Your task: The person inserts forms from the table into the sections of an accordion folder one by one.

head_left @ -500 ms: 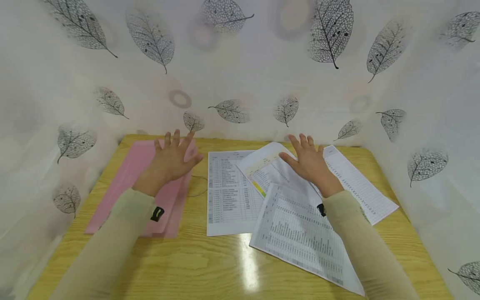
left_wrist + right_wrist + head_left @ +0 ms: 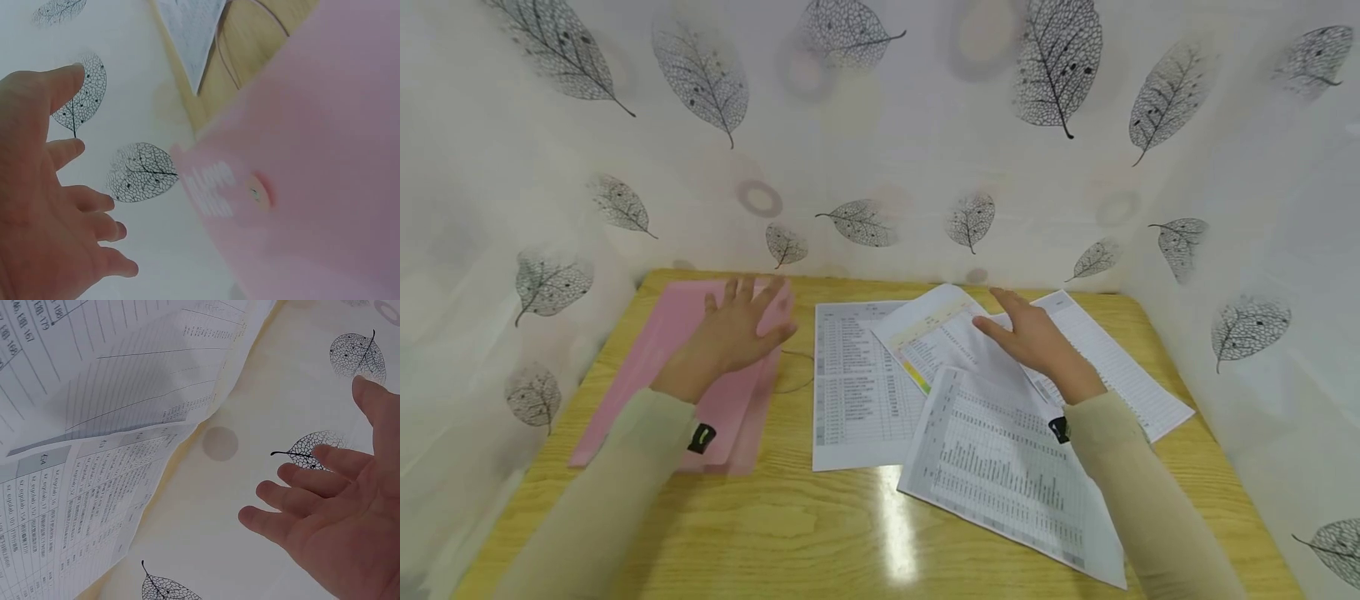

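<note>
Nothing gripped, just a relaxed, open-palmed left hand [image 2: 726, 337] over the pink string-tie folder [image 2: 737, 408] on the left, ditto right hand [image 2: 1033, 337] above printed sheets [image 2: 1000, 467], right. Probably best to lift overlapped pages by the edges, no creasing. Count: one folder, one visible button [image 2: 259, 191], at least four sheets.

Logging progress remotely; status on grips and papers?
Left grip empty, over pink folder. Right grip empty, over papers. Papers spread, partly overlapping. Thin cord beside folder.

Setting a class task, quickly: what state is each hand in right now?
Left hand: open, holding nothing, over the folder.
Right hand: open, holding nothing, over the papers.
</note>
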Motion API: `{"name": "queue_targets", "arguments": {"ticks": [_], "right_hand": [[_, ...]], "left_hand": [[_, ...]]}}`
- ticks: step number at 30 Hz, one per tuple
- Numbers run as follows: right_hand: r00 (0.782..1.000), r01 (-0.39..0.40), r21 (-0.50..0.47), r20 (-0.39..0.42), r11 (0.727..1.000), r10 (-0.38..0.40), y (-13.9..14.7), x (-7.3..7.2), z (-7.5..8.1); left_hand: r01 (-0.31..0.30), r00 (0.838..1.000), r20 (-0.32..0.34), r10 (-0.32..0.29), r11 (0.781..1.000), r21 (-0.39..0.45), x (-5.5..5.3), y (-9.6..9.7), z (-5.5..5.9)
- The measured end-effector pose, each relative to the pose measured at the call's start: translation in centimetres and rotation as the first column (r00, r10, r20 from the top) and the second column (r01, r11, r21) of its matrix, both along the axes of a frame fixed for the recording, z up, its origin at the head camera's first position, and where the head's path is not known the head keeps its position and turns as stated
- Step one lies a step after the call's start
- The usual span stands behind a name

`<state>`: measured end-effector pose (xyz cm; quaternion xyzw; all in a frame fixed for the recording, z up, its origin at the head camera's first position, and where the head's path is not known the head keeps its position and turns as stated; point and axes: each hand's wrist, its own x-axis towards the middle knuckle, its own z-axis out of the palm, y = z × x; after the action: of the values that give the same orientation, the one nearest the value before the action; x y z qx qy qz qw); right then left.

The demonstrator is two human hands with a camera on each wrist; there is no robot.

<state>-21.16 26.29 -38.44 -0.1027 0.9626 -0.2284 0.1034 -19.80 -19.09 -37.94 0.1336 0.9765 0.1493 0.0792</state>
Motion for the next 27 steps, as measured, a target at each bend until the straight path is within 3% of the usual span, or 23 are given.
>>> {"name": "queue_targets", "arguments": {"ticks": [9,15,21,27], "right_hand": [[0.998,-0.057,-0.017,-0.032,0.998,0.057,1.6,0.4,-1.3],[0.995,-0.050,-0.127,0.074,0.991,0.060,2.5,0.6,-2.2],[0.978,-0.061,-0.237,0.179,0.970,0.105,2.9,0.6,-3.2],[0.971,-0.107,-0.247,0.180,0.963,0.154,3.0,0.5,-3.9]], "left_hand": [[0.026,0.999,0.026,-0.026,1.000,0.009,0.7,-1.4,-1.3],[0.045,0.998,0.051,-0.045,0.999,0.000,1.3,-1.9,-2.1],[0.048,0.997,0.062,-0.048,0.999,0.003,1.8,-2.2,-3.1],[0.059,0.997,0.045,-0.058,0.998,-0.006,2.1,-2.3,-3.6]]}}
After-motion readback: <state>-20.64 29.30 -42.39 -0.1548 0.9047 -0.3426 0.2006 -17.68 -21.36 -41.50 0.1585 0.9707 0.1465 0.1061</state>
